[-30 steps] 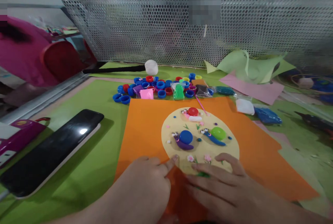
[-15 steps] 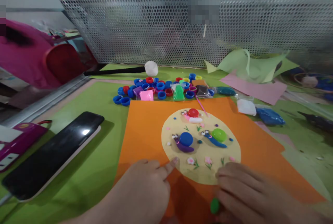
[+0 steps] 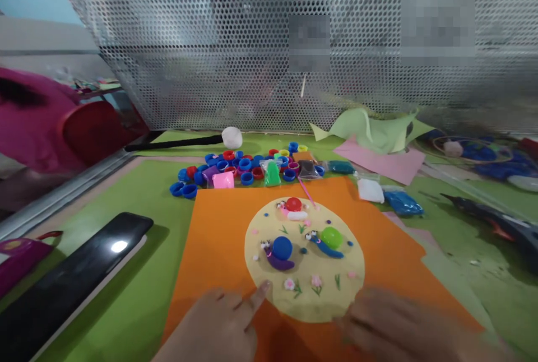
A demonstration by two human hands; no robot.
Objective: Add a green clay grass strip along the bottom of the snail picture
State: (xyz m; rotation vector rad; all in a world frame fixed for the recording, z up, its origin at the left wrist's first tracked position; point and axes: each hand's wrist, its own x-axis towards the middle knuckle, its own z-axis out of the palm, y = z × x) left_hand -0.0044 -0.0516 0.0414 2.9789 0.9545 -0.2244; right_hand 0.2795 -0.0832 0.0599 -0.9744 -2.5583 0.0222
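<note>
A pale yellow paper circle [image 3: 311, 303] lies on an orange sheet [image 3: 218, 227]. It bears clay snails with bottle-cap shells: a purple snail [image 3: 279, 263] under a blue cap, a blue snail [image 3: 330, 248] under a green cap, and a pink and white one with a red cap [image 3: 293, 204]. Small clay flowers [image 3: 316, 282] and green blades dot its lower part. My left hand [image 3: 221, 320] rests at the circle's lower left edge, index finger stretched out onto it. My right hand [image 3: 390, 323], blurred, is closed at the lower right edge, a trace of green clay showing under its fingers.
Bottle caps [image 3: 245, 166] and bagged clay [image 3: 272, 173] are heaped behind the sheet. More clay packets [image 3: 403, 203] lie to the right, near a dark pointed tool [image 3: 500, 227]. A phone [image 3: 79, 272] lies at left. A perforated metal panel [image 3: 252, 87] closes off the back.
The view has tilted up and shifted right, so things sit lower and farther left. My left finger stays on the circle's edge. The green clay by my right hand is now mostly hidden.
</note>
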